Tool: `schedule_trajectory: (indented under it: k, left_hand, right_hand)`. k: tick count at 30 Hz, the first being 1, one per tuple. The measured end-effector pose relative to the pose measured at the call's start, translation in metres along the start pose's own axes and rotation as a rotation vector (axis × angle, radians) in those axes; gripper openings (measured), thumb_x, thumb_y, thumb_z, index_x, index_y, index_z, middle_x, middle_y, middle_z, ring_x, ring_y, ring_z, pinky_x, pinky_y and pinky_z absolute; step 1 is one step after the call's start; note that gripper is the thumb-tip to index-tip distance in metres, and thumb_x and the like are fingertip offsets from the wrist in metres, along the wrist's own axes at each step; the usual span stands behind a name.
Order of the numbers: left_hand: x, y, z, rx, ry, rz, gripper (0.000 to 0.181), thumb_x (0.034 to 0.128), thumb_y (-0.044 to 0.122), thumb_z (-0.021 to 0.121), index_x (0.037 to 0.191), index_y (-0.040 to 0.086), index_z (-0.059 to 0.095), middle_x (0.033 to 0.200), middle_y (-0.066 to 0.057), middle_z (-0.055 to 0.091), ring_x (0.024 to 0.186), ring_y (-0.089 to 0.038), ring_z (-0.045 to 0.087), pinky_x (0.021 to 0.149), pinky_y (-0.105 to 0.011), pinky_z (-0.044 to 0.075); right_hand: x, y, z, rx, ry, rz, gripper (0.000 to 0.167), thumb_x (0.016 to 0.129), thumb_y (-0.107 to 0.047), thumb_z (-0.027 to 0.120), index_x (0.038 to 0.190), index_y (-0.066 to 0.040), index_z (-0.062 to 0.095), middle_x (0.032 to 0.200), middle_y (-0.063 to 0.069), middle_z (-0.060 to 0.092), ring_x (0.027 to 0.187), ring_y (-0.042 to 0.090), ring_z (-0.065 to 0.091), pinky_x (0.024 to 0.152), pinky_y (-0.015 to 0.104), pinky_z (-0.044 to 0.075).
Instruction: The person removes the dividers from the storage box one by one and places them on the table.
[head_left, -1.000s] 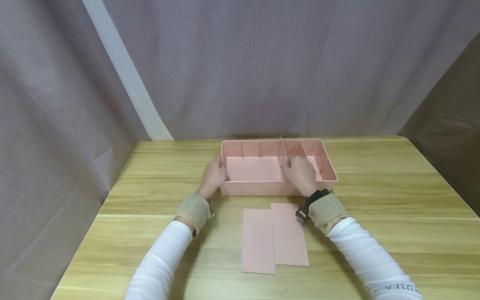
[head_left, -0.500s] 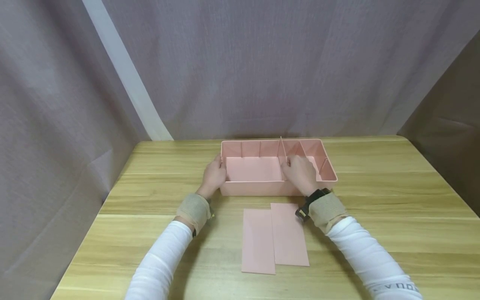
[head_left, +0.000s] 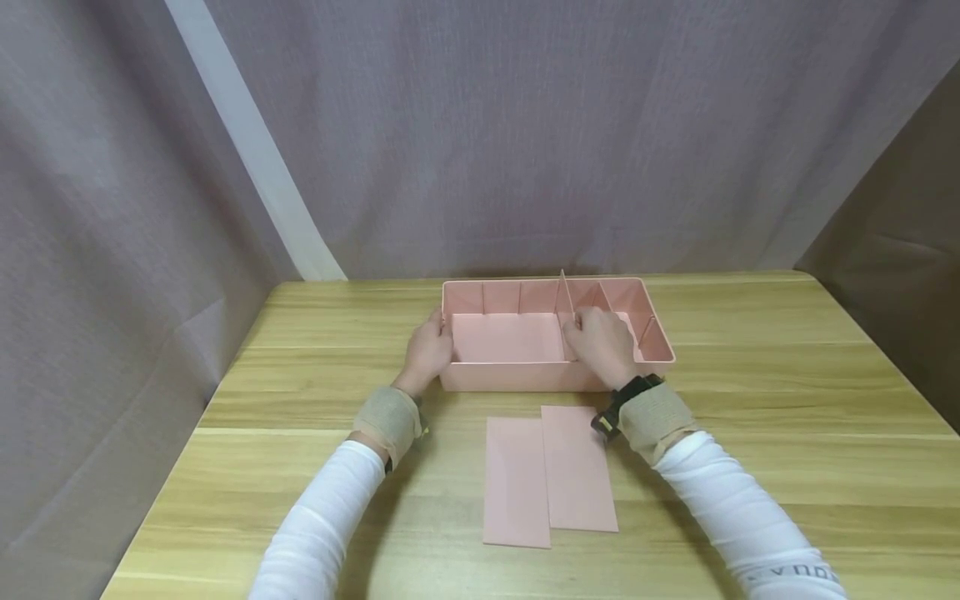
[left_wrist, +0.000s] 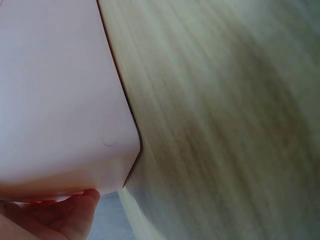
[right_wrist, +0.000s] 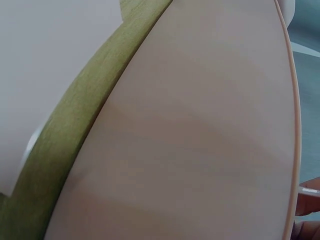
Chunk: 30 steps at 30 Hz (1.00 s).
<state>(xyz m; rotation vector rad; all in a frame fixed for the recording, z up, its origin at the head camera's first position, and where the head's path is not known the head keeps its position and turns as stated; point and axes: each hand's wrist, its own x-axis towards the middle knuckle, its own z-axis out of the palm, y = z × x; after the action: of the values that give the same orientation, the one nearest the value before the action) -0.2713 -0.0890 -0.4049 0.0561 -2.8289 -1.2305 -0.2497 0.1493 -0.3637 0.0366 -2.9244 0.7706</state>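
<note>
A long pink box (head_left: 510, 378) with compartments stands near the table's back edge. My left hand (head_left: 430, 345) grips its left end; in the left wrist view the fingertips (left_wrist: 82, 212) touch the end wall near the corner. My right hand (head_left: 602, 343) reaches into the box and pinches a thin pink divider (head_left: 564, 293), whose far top corner sticks up above the back rim. In the right wrist view, the divider's edge (right_wrist: 310, 191) shows by the fingers, beyond the box's front wall (right_wrist: 200, 115). The right hand hides part of the compartments behind it.
Two flat pink panels (head_left: 517, 483) lie side by side in front of the box, slightly overlapping or touching. More dividers, such as a short one (head_left: 647, 329), stand in the box's right part. A grey curtain (head_left: 480, 133) hangs behind the wooden table (head_left: 750, 375).
The divider in my right hand has risen slightly, its far corner standing higher above the rim. The right hand has lifted a little with it. My left hand and the box stay put.
</note>
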Motion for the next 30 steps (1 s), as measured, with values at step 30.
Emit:
schedule_trajectory:
  k: [30]
  left_hand:
    - [-0.0013, 0.0017, 0.0005, -0.002, 0.001, 0.006, 0.04, 0.0948, 0.019, 0.031, 0.133, 0.006, 0.037, 0.117, -0.017, 0.056, 0.098, -0.028, 0.056, 0.086, -0.043, 0.044]
  right_hand:
    - [-0.0014, -0.0026, -0.0082, 0.027, -0.012, 0.018, 0.028, 0.089, -0.022, 0.042, 0.067, -0.007, 0.049, 0.055, 0.003, 0.041, 0.048, 0.018, 0.043, 0.043, 0.026, 0.029]
